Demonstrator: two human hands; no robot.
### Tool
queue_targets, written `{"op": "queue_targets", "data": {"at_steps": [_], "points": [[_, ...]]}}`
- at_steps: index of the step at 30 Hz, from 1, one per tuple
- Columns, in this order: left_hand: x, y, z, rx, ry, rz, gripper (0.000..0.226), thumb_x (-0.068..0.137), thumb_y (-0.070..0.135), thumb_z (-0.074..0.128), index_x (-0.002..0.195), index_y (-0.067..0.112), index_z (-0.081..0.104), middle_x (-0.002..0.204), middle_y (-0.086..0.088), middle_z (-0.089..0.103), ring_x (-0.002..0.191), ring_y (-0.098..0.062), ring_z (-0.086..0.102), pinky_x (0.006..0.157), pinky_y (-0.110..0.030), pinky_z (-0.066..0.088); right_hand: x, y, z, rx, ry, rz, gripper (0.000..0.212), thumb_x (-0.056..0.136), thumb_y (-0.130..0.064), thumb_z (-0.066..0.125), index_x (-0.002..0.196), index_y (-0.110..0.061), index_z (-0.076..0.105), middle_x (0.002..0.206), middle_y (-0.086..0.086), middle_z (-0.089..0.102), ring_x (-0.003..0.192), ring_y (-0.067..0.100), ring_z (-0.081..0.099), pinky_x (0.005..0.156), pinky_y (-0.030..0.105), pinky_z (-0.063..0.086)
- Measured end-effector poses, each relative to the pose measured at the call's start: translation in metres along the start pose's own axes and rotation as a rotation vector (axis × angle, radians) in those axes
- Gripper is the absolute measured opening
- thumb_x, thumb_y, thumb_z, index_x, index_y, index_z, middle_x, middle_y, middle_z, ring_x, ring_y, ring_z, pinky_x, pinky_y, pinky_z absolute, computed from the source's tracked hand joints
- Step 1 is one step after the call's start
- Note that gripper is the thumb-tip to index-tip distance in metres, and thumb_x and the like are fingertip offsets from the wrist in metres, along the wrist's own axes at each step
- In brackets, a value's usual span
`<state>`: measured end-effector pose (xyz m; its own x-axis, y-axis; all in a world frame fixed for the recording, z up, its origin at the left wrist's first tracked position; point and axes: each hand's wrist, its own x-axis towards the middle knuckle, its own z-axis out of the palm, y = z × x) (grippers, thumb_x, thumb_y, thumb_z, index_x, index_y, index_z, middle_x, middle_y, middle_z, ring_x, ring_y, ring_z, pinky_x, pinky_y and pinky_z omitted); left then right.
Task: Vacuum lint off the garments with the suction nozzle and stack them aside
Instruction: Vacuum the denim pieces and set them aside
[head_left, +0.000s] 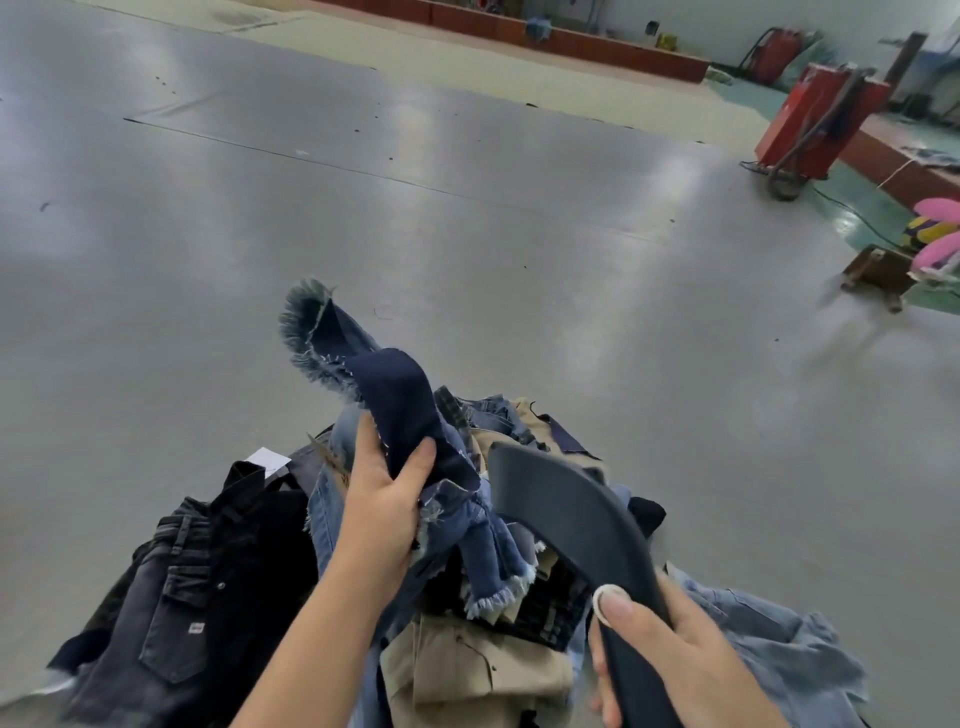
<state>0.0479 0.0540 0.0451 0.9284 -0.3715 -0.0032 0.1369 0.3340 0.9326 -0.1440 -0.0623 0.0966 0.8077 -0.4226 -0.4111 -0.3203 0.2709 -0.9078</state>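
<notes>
My left hand (387, 499) grips a dark blue denim garment with frayed hems (384, 395), lifted above a heap of clothes (467, 639). The garment's fringed end sticks up to the upper left and another frayed part hangs down beside my wrist. My right hand (660, 639) holds the dark curved suction nozzle (566, 509), thumb pressed on top. The nozzle's flat mouth points up and left, close beside the held denim. The heap holds blue jeans, beige trousers and other denim pieces.
Black and dark grey jeans (176, 613) lie to the left of the heap on a wide grey table surface (363, 208). Light blue denim (779, 649) lies at the right. A red machine (815, 119) and a pink object (940, 244) stand far right.
</notes>
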Motion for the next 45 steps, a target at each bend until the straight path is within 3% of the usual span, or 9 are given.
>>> {"op": "queue_targets", "data": {"at_steps": [4,9,14,22,26,31,35,39,45], "points": [[-0.004,0.002,0.005,0.112,-0.026,0.081,0.049,0.095,0.008,0.054,0.11,0.054,0.055,0.109,0.02,0.068,0.102,0.001,0.063,0.077,-0.009,0.048,0.007,0.003,0.011,-0.045,-0.055,0.034,0.045,0.073,-0.028,0.08,0.112,-0.022,0.059,0.072,0.008,0.07,0.056,0.02,0.066,0.048,0.021,0.051],[-0.007,0.0,0.005,0.095,-0.068,0.068,0.039,0.093,0.003,0.055,0.115,0.034,0.057,0.107,0.01,0.071,0.1,-0.006,0.066,0.076,-0.015,0.051,0.012,-0.006,0.007,-0.019,-0.01,-0.022,0.039,0.071,-0.038,0.072,0.096,-0.013,0.055,0.062,0.016,0.058,0.043,0.029,0.055,0.044,0.032,0.046],[-0.008,-0.001,0.006,0.074,-0.069,0.002,0.035,0.087,0.018,0.062,0.119,0.031,0.058,0.108,0.01,0.071,0.1,-0.006,0.066,0.076,-0.015,0.052,0.001,0.005,0.006,-0.153,-0.039,-0.033,0.051,0.063,-0.049,0.077,0.11,-0.039,0.06,0.093,-0.012,0.074,0.081,0.003,0.07,0.06,0.008,0.049],[-0.015,-0.005,0.01,0.008,-0.051,-0.055,0.029,0.088,0.006,0.06,0.114,0.021,0.062,0.104,0.002,0.074,0.098,-0.012,0.069,0.072,-0.017,0.053,0.006,-0.012,-0.003,-0.088,0.047,-0.108,0.044,0.067,-0.044,0.081,0.099,-0.021,0.061,0.065,0.011,0.065,0.052,0.031,0.06,0.049,0.033,0.047],[-0.015,-0.007,0.014,0.056,-0.037,-0.039,0.027,0.088,0.012,0.063,0.112,0.025,0.064,0.101,0.004,0.074,0.093,-0.01,0.069,0.069,-0.015,0.051,-0.002,0.009,-0.001,-0.279,0.026,-0.066,0.058,0.053,-0.057,0.07,0.108,-0.051,0.054,0.089,-0.023,0.072,0.078,-0.005,0.067,0.062,0.006,0.045],[-0.019,-0.01,0.02,0.056,-0.088,-0.063,0.028,0.09,0.006,0.059,0.11,0.025,0.064,0.103,0.005,0.074,0.097,-0.011,0.069,0.073,-0.017,0.052,0.01,-0.01,0.008,-0.149,0.069,-0.123,0.022,0.074,-0.047,0.075,0.091,-0.039,0.064,0.062,0.009,0.062,0.047,0.029,0.057,0.049,0.033,0.048],[-0.016,-0.009,0.017,-0.002,-0.041,-0.087,0.028,0.088,0.007,0.059,0.113,0.021,0.063,0.105,0.001,0.074,0.099,-0.016,0.069,0.073,-0.018,0.053,0.007,-0.012,-0.004,-0.103,0.08,-0.114,0.045,0.069,-0.043,0.08,0.102,-0.022,0.059,0.062,0.014,0.062,0.046,0.031,0.057,0.045,0.03,0.046],[-0.016,-0.006,0.021,-0.014,-0.071,-0.142,0.03,0.091,0.01,0.058,0.115,0.028,0.062,0.107,0.004,0.073,0.101,-0.013,0.068,0.076,-0.025,0.054,0.001,0.003,0.007,-0.184,0.02,-0.079,0.042,0.061,-0.055,0.081,0.099,-0.05,0.063,0.078,-0.008,0.073,0.066,0.009,0.069,0.055,0.014,0.049],[-0.024,-0.012,0.02,-0.058,0.031,-0.466,0.025,0.089,0.003,0.054,0.104,0.019,0.065,0.085,-0.001,0.075,0.08,-0.025,0.069,0.059,-0.03,0.054,0.024,-0.009,0.002,-0.002,0.198,-0.176,0.024,0.057,-0.05,0.07,0.075,-0.035,0.065,0.059,0.01,0.06,0.043,0.029,0.055,0.045,0.032,0.047]]}}
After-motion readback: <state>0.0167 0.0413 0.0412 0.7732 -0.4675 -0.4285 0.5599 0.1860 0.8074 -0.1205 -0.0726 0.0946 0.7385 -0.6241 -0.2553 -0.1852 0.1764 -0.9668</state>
